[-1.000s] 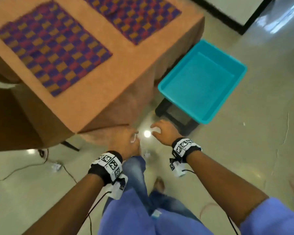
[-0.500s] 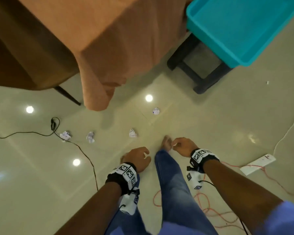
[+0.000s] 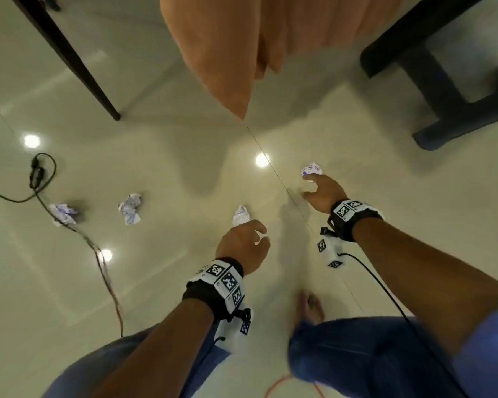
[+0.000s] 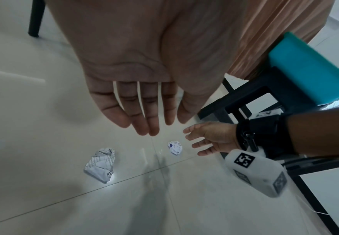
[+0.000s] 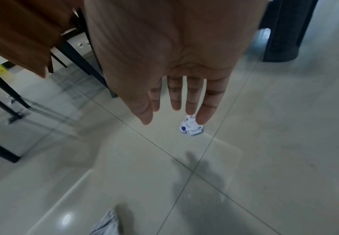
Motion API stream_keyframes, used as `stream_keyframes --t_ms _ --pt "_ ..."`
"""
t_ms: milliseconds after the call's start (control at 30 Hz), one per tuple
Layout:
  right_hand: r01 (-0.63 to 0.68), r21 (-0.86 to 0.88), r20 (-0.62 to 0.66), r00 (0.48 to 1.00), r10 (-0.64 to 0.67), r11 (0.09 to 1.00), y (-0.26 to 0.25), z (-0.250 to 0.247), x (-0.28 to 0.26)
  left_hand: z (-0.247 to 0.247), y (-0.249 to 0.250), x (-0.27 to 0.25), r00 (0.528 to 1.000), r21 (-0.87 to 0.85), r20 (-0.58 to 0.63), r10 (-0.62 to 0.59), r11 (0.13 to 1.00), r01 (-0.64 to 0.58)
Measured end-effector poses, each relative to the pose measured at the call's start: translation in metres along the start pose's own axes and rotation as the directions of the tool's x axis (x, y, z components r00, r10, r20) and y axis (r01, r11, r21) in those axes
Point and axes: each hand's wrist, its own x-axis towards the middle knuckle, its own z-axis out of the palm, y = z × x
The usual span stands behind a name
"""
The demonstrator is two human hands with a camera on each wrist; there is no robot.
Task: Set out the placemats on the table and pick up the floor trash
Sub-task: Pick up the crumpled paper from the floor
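On the floor (image 3: 161, 282), pale glossy tiles with thin dark grout lines and bright round reflections of ceiling lights. Overhead, hanging low, the corner of an orange tablecloth (image 3: 227, 53), pointed tip well above the tiles. To the left, a slim black table leg (image 3: 78, 67); to the right, a dark stool base (image 3: 443, 90), with a teal tub (image 4: 309, 70) sitting on it in the left wrist view. Near the left edge, a black cable (image 3: 41, 179) looping across the tiles.

Scattered along the floor, four crumpled paper balls: one at far left (image 3: 62, 214) lying on the cable, one beside it (image 3: 130, 208), a third (image 3: 241, 215) just ahead of the left hand (image 3: 243, 245), a fourth with blue print (image 3: 311, 168) just ahead of the right hand (image 3: 324, 192). Both hands held above the tiles, fingers straight and spread loosely, holding nothing. Right fingertips (image 5: 202, 117) close over the blue-printed ball, possibly brushing it, though contact hard to judge from these angles. Left fingers (image 4: 144, 120) apart from the nearest ball. Below, blue-jeaned knees and a bare foot (image 3: 311, 307); placemats out of sight.
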Motion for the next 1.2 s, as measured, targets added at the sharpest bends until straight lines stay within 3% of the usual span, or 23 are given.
stream_keyframes --t_ms 200,267,333,433,500,567,700,867,967,1067,1200 --pt "-0.045 -0.075 -0.181 0.983 0.031 0.996 0.042 0.044 0.124 0.064 -0.055 0.133 0.991 0.287 -0.128 -0.034 0.956 0.069" --pt "-0.001 -0.122 -0.309 0.95 -0.036 0.993 0.049 0.059 0.137 0.077 -0.073 0.156 0.987 0.406 -0.153 -0.043 0.908 0.102" --pt "0.117 -0.153 -0.413 0.894 -0.172 0.981 0.056 0.073 0.143 0.091 -0.087 0.171 0.97 0.518 -0.234 0.067 0.853 0.066" --pt "0.218 -0.107 -0.323 0.915 -0.241 0.97 0.05 0.083 0.135 0.095 -0.095 0.172 0.963 0.57 -0.224 0.149 0.822 0.005" --pt "0.246 -0.087 -0.209 0.943 -0.259 0.965 0.03 0.089 0.118 0.085 -0.101 0.16 0.969 0.38 -0.234 0.083 0.925 0.013" --pt "0.312 -0.101 -0.112 0.94 -0.323 0.945 -0.003 0.101 0.1 0.064 -0.109 0.142 0.965 0.105 -0.258 -0.057 0.991 0.087" --pt "0.53 -0.14 0.078 0.848 -0.524 0.836 -0.092 0.152 0.068 -0.005 -0.133 0.1 0.905 -0.259 -0.295 -0.306 0.937 0.233" --pt "0.776 -0.227 0.25 0.63 -0.735 0.588 -0.21 0.235 0.061 -0.102 -0.188 0.056 0.818 -0.215 -0.464 -0.341 0.939 0.269" --pt "0.844 -0.351 0.357 0.521 -0.775 0.405 -0.275 0.291 0.063 -0.135 -0.234 0.04 0.797 -0.189 -0.479 -0.368 0.93 0.315" --pt "0.828 -0.458 0.406 0.518 -0.753 0.323 -0.309 0.338 0.07 -0.151 -0.288 0.038 0.748 -0.245 -0.501 -0.436 0.9 0.361" --pt "0.785 -0.464 0.265 0.564 -0.782 0.41 -0.303 0.349 0.099 -0.181 -0.34 0.06 0.646 -0.306 -0.607 -0.463 0.886 0.348"
